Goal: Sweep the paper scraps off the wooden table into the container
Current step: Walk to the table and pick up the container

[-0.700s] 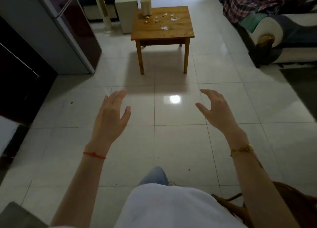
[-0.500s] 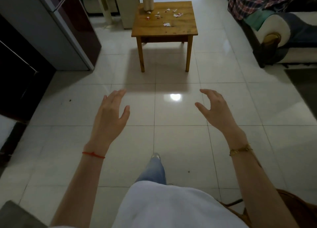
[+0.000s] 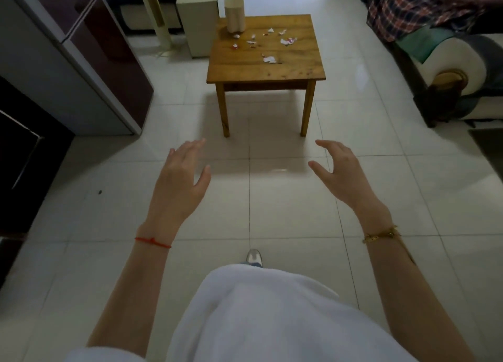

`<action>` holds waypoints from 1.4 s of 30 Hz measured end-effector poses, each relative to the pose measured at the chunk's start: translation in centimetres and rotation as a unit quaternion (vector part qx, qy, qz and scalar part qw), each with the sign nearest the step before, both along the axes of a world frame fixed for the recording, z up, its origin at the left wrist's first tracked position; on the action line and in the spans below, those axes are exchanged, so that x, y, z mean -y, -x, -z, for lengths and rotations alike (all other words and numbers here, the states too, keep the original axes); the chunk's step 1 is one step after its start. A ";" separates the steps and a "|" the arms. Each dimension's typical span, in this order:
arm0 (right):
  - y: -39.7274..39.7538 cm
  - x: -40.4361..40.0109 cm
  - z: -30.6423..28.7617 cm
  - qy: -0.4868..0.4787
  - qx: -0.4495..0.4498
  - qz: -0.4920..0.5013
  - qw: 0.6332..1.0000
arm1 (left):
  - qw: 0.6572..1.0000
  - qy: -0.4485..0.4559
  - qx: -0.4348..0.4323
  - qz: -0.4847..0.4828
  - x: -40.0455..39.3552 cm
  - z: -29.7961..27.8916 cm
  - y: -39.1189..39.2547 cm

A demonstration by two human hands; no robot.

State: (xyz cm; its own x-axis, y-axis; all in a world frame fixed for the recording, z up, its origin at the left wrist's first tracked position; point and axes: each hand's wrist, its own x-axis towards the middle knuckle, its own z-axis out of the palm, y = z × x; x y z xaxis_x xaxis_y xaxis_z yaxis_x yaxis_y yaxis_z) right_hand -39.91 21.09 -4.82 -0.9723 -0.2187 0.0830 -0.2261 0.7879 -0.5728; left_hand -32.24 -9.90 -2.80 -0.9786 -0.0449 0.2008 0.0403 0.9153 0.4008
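Observation:
A small square wooden table [image 3: 285, 67] stands ahead on the tiled floor. Several white and red paper scraps [image 3: 269, 59] lie scattered over its far half. A tall beige container [image 3: 234, 14] stands upright at the table's far left corner. My left hand [image 3: 179, 182] and my right hand [image 3: 343, 176] are held out in front of me above the floor, well short of the table, both empty with fingers spread.
A fridge [image 3: 81, 62] and dark cabinet line the left side. A cream box [image 3: 197, 25] stands behind the table's left side. A sofa [image 3: 449, 62] with plaid cloth sits at the right. Tiled floor [image 3: 272, 198] lies between me and the table.
The table appears larger and lower in view as I have stepped closer. Both hands stay raised and empty in much the same pose.

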 end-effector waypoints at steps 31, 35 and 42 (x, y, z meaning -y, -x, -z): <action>64.3 2.8 0.1 0.005 0.004 -0.026 1.000 | 0.997 -0.054 0.037 -0.052 1.5 0.6 62.7; 71.2 4.4 1.0 -0.005 0.007 -0.032 0.999 | 0.995 -0.062 0.047 -0.061 3.1 1.6 69.3; 82.7 8.5 3.9 -0.018 0.030 -0.022 0.999 | 0.992 -0.074 0.078 -0.072 7.4 4.7 82.7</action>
State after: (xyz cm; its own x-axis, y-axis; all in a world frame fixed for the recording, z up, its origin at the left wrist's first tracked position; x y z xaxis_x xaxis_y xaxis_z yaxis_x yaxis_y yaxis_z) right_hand -122.64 12.59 -8.72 -0.9649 -0.2622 0.0158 -0.2261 0.7984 -0.5581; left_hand -114.95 -17.29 -7.51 -0.9787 -0.2034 0.0280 -0.1592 0.8377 0.5225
